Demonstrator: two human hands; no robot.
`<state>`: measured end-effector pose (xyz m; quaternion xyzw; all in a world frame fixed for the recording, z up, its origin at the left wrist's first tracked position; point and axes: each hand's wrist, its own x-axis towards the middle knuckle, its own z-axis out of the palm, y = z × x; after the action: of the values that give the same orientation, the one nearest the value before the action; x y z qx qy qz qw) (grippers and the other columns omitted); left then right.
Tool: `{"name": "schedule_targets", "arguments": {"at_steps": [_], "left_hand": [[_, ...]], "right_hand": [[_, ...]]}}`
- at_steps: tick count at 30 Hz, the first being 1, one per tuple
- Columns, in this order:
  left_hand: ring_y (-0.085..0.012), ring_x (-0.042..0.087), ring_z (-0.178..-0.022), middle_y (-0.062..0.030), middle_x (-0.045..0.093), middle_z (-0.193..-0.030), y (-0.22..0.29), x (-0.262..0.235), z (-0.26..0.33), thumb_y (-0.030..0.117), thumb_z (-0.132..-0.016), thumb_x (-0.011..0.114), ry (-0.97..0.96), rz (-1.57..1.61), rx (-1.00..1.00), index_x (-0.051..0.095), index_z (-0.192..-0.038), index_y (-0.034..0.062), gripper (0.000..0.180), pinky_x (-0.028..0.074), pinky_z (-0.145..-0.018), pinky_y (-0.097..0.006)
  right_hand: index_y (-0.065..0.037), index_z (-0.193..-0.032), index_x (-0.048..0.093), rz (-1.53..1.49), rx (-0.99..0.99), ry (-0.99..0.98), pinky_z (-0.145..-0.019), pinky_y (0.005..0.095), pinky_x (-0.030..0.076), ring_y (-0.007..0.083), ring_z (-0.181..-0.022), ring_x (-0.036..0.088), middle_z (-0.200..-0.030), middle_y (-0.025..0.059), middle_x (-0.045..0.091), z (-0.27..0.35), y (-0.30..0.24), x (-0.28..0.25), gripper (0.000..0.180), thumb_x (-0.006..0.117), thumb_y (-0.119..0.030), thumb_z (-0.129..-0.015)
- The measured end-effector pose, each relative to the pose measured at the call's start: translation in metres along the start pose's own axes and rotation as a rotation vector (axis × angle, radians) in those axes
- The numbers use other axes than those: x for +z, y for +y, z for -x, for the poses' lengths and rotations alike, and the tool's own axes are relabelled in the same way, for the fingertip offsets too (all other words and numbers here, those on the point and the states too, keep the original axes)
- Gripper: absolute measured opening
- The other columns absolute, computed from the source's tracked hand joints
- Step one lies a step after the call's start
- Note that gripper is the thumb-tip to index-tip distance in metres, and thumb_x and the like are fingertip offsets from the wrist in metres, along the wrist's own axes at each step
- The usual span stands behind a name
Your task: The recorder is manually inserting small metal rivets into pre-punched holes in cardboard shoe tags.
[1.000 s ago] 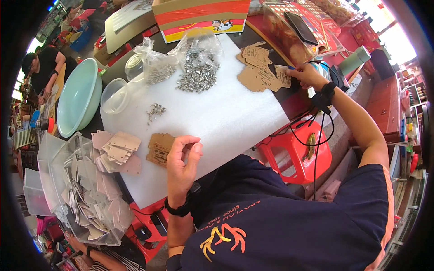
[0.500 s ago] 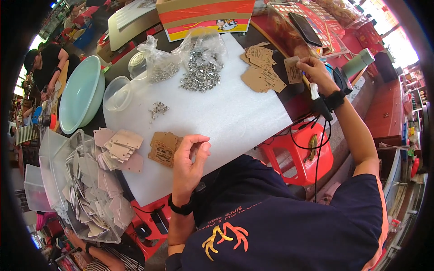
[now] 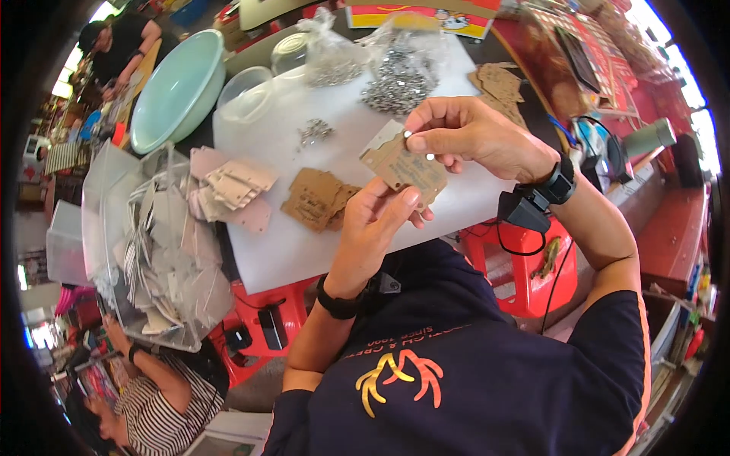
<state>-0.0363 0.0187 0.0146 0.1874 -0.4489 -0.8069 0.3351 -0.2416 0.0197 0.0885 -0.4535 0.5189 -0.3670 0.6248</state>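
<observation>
A brown printed card (image 3: 397, 166) with small holes is held tilted above the white foam sheet (image 3: 285, 262). My left hand (image 3: 374, 228) pinches its lower edge between thumb and fingers. At the card's upper right, my right hand (image 3: 483, 140) is closed on its edge. Two small whitish spots show by the right fingertips; what they are I cannot make out. A stack of similar brown cards (image 3: 313, 199) lies left of my left hand, and another brown stack (image 3: 498, 90) lies beyond my right hand. Small silvery pieces (image 3: 315, 132) form a little heap on the sheet.
Clear bags of silvery pieces (image 3: 399, 87) and plastic tubs (image 3: 247, 95) line the far side. At left are a pale green basin (image 3: 179, 91), pinkish cards (image 3: 236, 182) and a clear bin of cards (image 3: 163, 251). Red stools (image 3: 525, 262) stand below. Other people sit at left.
My right hand has brought the brown card from the far right edge to the middle. My left hand has risen to the right and now grips the card too. The view has shifted.
</observation>
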Motion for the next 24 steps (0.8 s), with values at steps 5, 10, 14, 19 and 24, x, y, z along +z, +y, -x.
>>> {"name": "schedule_targets", "arguments": {"at_steps": [5, 10, 14, 19, 24], "left_hand": [[-0.0164, 0.06, -0.08, -0.0085, 0.064, -0.099, 0.006, -0.024, 0.018, 0.013, -0.097, 0.054, 0.087, -0.016, 0.027, 0.058, -0.114, -0.001, 0.022, 0.047, -0.07, -0.031], [-0.0161, 0.058, -0.078, -0.0077, 0.063, -0.096, 0.014, -0.051, 0.05, 0.011, -0.096, 0.054, 0.32, -0.054, 0.061, 0.059, -0.111, -0.001, 0.02, 0.046, -0.069, -0.031], [-0.0151, 0.056, -0.076, -0.0066, 0.063, -0.092, 0.019, -0.065, 0.066, 0.01, -0.096, 0.053, 0.529, -0.051, 0.169, 0.059, -0.11, -0.0004, 0.018, 0.045, -0.069, -0.03], [-0.0133, 0.06, -0.075, -0.0065, 0.066, -0.089, 0.017, -0.088, 0.082, 0.014, -0.097, 0.058, 0.598, -0.061, 0.239, 0.062, -0.107, 0.0013, 0.017, 0.046, -0.066, -0.027], [-0.0131, 0.06, -0.076, -0.0053, 0.066, -0.093, 0.016, -0.092, 0.086, 0.014, -0.096, 0.059, 0.593, -0.053, 0.222, 0.061, -0.111, 0.0023, 0.019, 0.046, -0.067, -0.027]], "right_hand": [[-0.004, -0.102, 0.064, 0.016, -0.03, -0.161, -0.054, 0.0194, 0.042, 0.0027, -0.064, 0.053, -0.084, -0.0029, 0.064, -0.035, 0.002, 0.033, 0.016, 0.065, -0.017, -0.093], [-0.004, -0.101, 0.064, 0.244, -0.079, -0.111, -0.055, 0.0185, 0.046, 0.0037, -0.064, 0.054, -0.082, -0.0031, 0.061, -0.083, 0.002, 0.03, 0.019, 0.061, -0.022, -0.096], [0.001, -0.098, 0.065, 0.473, -0.131, 0.016, -0.055, 0.0232, 0.053, 0.008, -0.065, 0.06, -0.078, 0.0011, 0.061, -0.115, 0.005, 0.02, 0.023, 0.059, -0.02, -0.093], [-0.005, -0.094, 0.066, 0.919, -0.485, -0.065, -0.06, 0.0313, 0.05, 0.0182, -0.064, 0.061, -0.08, 0.0067, 0.063, -0.15, 0.028, 0.036, 0.013, 0.063, -0.016, -0.089], [-0.008, -0.09, 0.066, 1.151, -0.656, -0.015, -0.066, 0.0398, 0.05, 0.03, -0.076, 0.063, -0.085, 0.0089, 0.064, -0.162, 0.034, 0.068, 0.01, 0.062, -0.016, -0.087]]}}
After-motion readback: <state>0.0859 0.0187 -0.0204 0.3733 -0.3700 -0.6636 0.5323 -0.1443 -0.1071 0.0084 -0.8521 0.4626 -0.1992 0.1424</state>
